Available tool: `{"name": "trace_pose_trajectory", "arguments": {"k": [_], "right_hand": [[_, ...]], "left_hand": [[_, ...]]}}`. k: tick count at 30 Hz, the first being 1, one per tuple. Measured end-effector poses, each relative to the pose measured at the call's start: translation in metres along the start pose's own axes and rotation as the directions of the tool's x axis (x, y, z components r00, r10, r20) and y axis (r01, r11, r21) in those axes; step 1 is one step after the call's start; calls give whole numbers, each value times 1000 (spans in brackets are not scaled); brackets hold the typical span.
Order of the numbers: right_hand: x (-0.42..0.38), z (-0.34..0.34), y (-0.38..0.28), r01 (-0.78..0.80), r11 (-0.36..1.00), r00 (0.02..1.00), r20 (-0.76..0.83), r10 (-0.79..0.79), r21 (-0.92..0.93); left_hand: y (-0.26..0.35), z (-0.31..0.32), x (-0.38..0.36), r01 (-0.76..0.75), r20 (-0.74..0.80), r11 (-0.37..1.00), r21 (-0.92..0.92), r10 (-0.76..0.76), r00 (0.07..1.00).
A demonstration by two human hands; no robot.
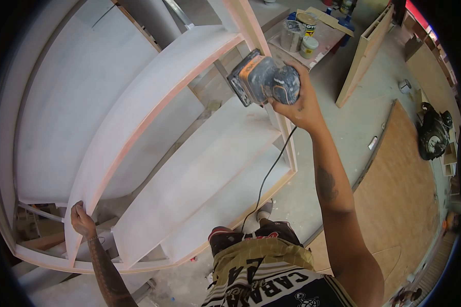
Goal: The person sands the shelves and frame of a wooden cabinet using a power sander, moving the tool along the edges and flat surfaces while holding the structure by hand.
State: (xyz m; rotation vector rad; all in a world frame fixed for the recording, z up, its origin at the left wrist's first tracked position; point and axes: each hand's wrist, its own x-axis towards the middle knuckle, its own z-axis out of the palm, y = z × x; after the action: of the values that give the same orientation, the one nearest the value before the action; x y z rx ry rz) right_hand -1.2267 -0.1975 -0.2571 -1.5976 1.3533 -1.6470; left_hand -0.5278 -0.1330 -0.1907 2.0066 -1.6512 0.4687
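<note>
Fingers of your R hand point(302, 105) grip the sander point(266, 79) beside the upright point(254, 31), contact unclear; your L hand point(82, 222) grips the curved panel point(133, 92). Step: positioning, prob.; next move calls for cord point(278, 156) slack.

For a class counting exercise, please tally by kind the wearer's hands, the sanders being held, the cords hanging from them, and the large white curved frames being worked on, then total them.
Hands: 2 (left hand, right hand)
Sander: 1
Black cord: 1
White curved frame: 1
Total: 5
</note>
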Motion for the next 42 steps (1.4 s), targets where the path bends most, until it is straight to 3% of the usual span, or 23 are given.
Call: {"name": "trace_pose_trajectory", "arguments": {"k": [4, 13, 16, 18, 19, 20, 21, 22, 23, 24, 25, 26, 27, 28, 30, 31, 32, 33, 36, 39, 40, 41, 42], "right_hand": [[-13, 0, 6, -89, 995, 996, 17, 88, 53], [28, 9, -17, 114, 984, 991, -58, -123, -137], [53, 11, -31, 266, 920, 959, -19, -283, -287], [67, 21, -39, 278, 958, 958, -50, -282, -72], [57, 24, -64, 414, 875, 910, 71, -409, -252], [63, 30, -50, 213, 977, 975, -69, -213, -14], [61, 25, -49, 142, 906, 972, -115, -203, -398], [59, 26, -49, 187, 751, 939, -110, -326, -633], [55, 21, -43, 114, 816, 973, -100, -206, -567], [49, 25, -41, 73, 901, 981, -130, -141, -427], [50, 19, -31, 106, 854, 973, -123, -194, -509], [42, 21, -29, 58, 844, 972, -163, -169, -532], [41, 11, -17, 78, 717, 970, -114, -216, -693], [40, 6, -2, 206, 856, 965, -45, -257, -474], [42, -5, 11, 314, 866, 947, 65, -314, -390], [46, -18, 28, 226, 863, 966, -8, -257, -452], [53, -20, 42, 135, 849, 975, -85, -206, -510], [65, -15, 49, 157, 867, 976, -61, -210, -472], [104, -21, 51, 39, 852, 999, 4, -43, -522], [113, -27, 10, -87, 694, 994, -16, 109, -714], [120, -31, 27, 31, 948, 999, -10, -36, -317], [119, -14, -2, 163, 903, 980, -38, -194, -398], [114, 9, -41, 285, 825, 935, -51, -352, -487]], "left_hand": [[-4, -1, 2, -11, 3, 999, -43, 11, 1000], [-14, -4, 6, -77, 41, 993, -93, 81, 996], [-38, -1, 7, -209, 35, 978, -14, 209, 977], [-71, 3, 11, -355, 84, 933, 65, 349, 933], [-66, 2, 11, -442, 78, 888, 125, 436, 897], [-68, 5, 11, -192, 82, 973, -130, 203, 976], [-74, 4, 12, -359, 74, 933, 9, 357, 931], [-63, 1, 12, -419, 60, 905, 68, 416, 908], [-55, -3, 14, -556, 68, 803, 215, 555, 829], [-53, -2, 14, -520, 53, 833, 190, 520, 853], [-46, -3, 13, -488, 73, 824, 287, 490, 869], [-44, -1, 13, -475, 63, 848, 236, 475, 878], [-39, 0, 11, -463, 62, 867, 183, 460, 886], [-43, 3, 11, -432, 52, 898, 82, 429, 902], [-45, 5, 9, -493, 60, 836, 241, 494, 867], [-42, 8, 3, -437, 68, 825, 358, 444, 893], [26, 6, 3, -18, -40, 1000, 13, 18, 999], [26, 5, 3, -77, -50, 995, 61, 80, 996], [23, 1, -3, 12, -70, 999, 51, -9, 998], [25, 8, -6, -6, -91, 1000, 6, 7, 996], [18, 7, -6, -21, -97, 1000, -13, 19, 995], [14, 14, -13, 25, -180, 999, 28, -19, 983], [24, 22, -12, 50, -236, 995, -87, -69, 969]]}}
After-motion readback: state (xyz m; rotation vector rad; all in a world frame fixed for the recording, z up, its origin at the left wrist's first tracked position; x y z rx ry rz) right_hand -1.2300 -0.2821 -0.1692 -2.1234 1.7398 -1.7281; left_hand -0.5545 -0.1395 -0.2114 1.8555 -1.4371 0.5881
